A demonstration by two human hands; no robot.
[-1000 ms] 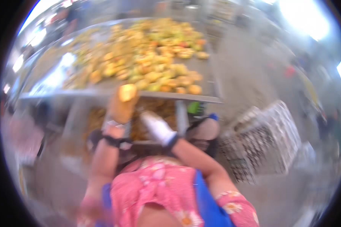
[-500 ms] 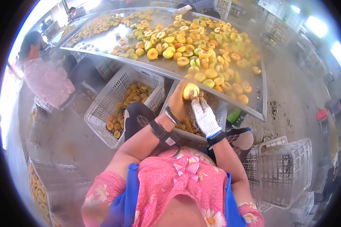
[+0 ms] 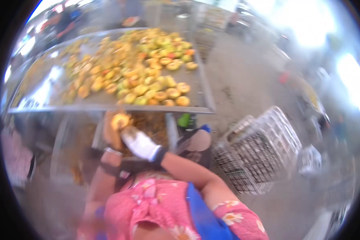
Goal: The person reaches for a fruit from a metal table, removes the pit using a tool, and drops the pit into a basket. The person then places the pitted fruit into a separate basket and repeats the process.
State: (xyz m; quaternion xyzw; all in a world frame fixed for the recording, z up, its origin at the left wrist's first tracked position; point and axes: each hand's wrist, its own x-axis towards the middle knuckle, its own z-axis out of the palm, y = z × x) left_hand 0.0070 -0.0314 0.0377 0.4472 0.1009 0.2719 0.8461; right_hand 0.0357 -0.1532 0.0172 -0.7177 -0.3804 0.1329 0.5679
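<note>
A bare left hand point(image 3: 111, 134) cups a halved peach point(image 3: 121, 120) just below the steel table point(image 3: 108, 107), while the gloved right hand point(image 3: 140, 144) presses closed against the fruit. Motion blur hides any tool; a slip here could nick the bare palm. Cut fruit point(image 3: 140, 80) covers the table, and an empty crate point(image 3: 260, 150) sits on concrete floor.

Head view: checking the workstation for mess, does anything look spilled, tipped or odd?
One thing: the white crate to the person's right lies tipped on its side on the floor, opening toward the person. The fruit stays on the metal table. The left hand holds a fruit half, with the gloved right hand against it.
</note>
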